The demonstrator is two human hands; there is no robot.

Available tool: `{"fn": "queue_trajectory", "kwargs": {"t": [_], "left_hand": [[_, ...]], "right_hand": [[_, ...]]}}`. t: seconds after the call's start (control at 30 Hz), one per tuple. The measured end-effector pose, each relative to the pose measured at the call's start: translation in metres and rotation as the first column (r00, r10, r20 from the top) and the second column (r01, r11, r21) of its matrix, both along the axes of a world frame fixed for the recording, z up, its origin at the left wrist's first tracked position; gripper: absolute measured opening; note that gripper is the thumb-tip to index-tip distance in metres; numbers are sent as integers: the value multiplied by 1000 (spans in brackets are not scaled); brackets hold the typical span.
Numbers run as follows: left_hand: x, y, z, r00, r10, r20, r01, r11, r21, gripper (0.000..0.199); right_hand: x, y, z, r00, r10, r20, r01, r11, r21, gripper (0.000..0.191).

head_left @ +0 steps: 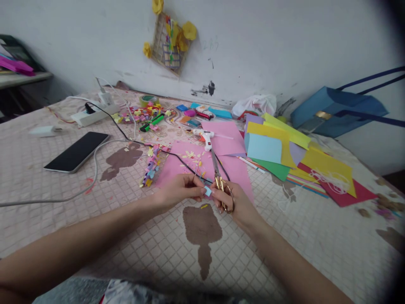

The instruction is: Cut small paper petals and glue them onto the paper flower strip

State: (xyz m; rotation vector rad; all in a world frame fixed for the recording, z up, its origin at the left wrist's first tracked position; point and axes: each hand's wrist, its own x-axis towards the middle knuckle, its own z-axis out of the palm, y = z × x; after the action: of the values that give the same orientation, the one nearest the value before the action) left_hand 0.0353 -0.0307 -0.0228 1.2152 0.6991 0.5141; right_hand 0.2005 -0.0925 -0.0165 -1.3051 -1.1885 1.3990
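Note:
Between the fingertips of both hands is a small light-blue piece of paper (208, 191). My left hand (185, 188) pinches its left edge. The fingers of my right hand (232, 198) meet its right side and also hold gold-handled scissors (220, 183), whose blades point away from me. Below and beyond the hands lies a pink sheet (177, 166) scattered with tiny paper scraps (191, 157). On the pink paper farther back rests a white glue gun (205, 137). A strip covered in small paper flowers (150, 166) lies left of the sheet.
Coloured paper sheets (268, 147) are piled at the right, near a blue bag (338, 112). On the left are a tablet (77, 152), a power strip (93, 116) and a grey cable (95, 169). Paper flowers (139, 114) and a green cutter (152, 122) lie farther back.

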Motion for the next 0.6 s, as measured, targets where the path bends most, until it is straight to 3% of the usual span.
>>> {"fn": "queue_trajectory", "kwargs": {"t": [0.17,0.3,0.47,0.6], "left_hand": [[0,0,1,1000,-2,-2,2,1000,18,15],[1,0,1,1000,23,-15,-23,999,25,17],[2,-3,3,999,41,30,-40,999,-24,25],[3,-7,7,1000,-17,7,18,998,-60,27]], "right_hand": [[2,0,2,1000,-15,9,15,1000,-14,31],[1,1,2,997,-9,75,11,999,-36,26],[1,0,0,993,-34,113,29,999,43,20],[1,-1,-4,990,-79,115,67,992,107,17]]}}
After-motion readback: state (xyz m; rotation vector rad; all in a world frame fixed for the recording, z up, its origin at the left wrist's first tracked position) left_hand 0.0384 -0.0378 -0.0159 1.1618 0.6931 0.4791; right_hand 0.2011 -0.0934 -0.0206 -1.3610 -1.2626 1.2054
